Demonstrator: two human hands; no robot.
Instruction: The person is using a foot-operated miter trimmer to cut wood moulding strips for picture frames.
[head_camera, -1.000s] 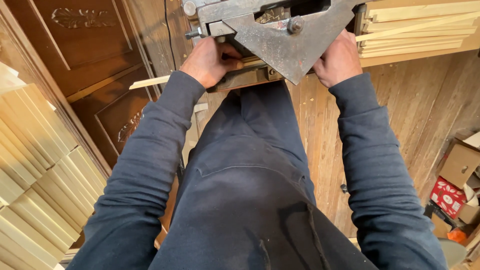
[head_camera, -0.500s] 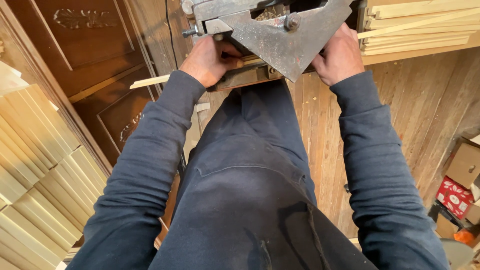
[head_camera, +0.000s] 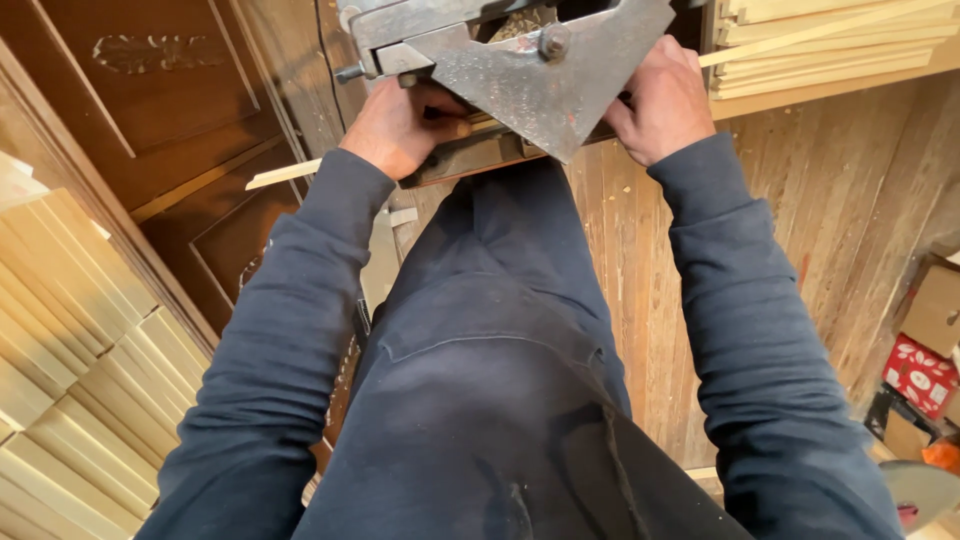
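- head view, top centre: i see a grey metal machine guard (head_camera: 540, 70), a worn triangular plate with a bolt near its top, pointing down toward my body.
- head view, my left hand (head_camera: 405, 125): it sits just under the left side of the guard, fingers curled and pressed down on a thin wooden strip (head_camera: 290, 173) — the thumb lies along the strip's top.
- head view, the strip: pale and narrow, it runs from lower left up under the guard, and what looks like its far end comes out on the right past my other hand, slanting up over a stack of pale wooden slats (head_camera: 830, 55).
- head view, my right hand (head_camera: 660, 100): it is closed against the right edge of the guard, knuckles toward the camera; i cannot tell whether the fingers pinch the strip or only press on the machine, since they are hidden behind the plate.
- head view, below the hands: both arms are in dark blue sleeves, and my dark blue top fills the middle of the frame.
- head view, surroundings: a dark brown panelled door (head_camera: 150, 110) stands at upper left, more pale slats (head_camera: 70, 380) are piled at lower left, worn floorboards (head_camera: 850, 220) lie to the right — cardboard boxes (head_camera: 925, 340) sit at the far right edge.
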